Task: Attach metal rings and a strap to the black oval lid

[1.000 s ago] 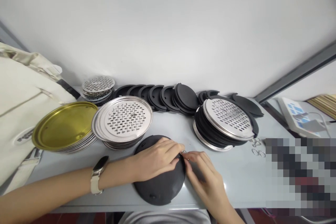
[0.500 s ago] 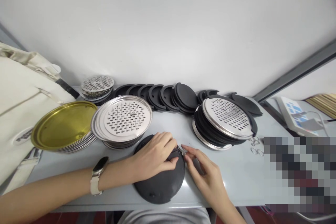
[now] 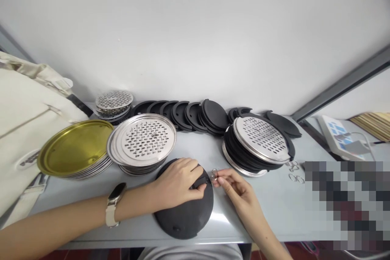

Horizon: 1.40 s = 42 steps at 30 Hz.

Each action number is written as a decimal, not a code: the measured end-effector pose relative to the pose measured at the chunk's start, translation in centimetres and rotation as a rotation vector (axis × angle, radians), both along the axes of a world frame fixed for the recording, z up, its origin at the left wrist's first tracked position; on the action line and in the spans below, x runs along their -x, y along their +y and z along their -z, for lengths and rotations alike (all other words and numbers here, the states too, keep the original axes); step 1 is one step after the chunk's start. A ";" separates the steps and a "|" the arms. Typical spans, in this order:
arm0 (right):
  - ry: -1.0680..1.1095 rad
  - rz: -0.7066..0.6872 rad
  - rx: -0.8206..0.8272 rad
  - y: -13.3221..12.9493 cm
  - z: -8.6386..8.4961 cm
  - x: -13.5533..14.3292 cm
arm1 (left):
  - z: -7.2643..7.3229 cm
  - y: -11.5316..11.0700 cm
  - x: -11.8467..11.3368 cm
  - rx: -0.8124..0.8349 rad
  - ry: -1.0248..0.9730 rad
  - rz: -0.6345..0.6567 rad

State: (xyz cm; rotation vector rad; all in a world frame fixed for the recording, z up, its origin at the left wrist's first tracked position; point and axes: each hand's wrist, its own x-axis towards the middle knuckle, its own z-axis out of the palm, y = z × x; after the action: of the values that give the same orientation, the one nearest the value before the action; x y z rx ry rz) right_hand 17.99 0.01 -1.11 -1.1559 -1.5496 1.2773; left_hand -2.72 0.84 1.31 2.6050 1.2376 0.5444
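Observation:
A black round plate (image 3: 185,215) lies flat at the front of the table. My left hand (image 3: 183,180) rests over its upper part, fingers curled and thumb near a small black tab at the right edge. What exactly the fingertips grip is partly hidden. Just right of the plate, my right hand (image 3: 236,189) pinches a small metal wire ring clip (image 3: 214,174) between thumb and forefinger. The clip stands slightly apart from the plate's edge. More such metal rings (image 3: 296,178) lie on the table farther right.
Gold-coloured trays (image 3: 76,146) and perforated silver plates (image 3: 146,140) stand stacked at left. Another stack (image 3: 260,140) of black and perforated plates is at right. Black discs (image 3: 215,114) line the wall. A cream bag (image 3: 27,109) borders the left, a power strip (image 3: 338,136) the right.
My right hand has drawn the metal ring clip a little away from the black plate's edge and turned it. My left hand stays on the plate.

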 end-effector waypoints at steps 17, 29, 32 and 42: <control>0.393 -0.097 0.149 -0.1 -0.4 -0.1 | 0.1 0.1 0.0 0.025 0.032 -0.001; 0.053 -0.017 0.113 -0.3 0.9 0.9 | 0.1 0.0 0.0 0.008 0.070 0.008; -0.014 -0.033 0.090 -0.2 0.9 0.9 | 0.4 0.1 0.0 0.009 0.065 -0.005; -0.089 -0.104 0.069 -0.1 0.5 0.6 | 0.1 0.0 -0.1 0.030 0.074 -0.012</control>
State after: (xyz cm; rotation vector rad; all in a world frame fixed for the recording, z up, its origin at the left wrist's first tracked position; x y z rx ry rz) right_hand 17.35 -0.09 -1.63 -1.2038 -1.6602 1.3736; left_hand -2.63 0.88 1.21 2.6161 1.2745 0.4310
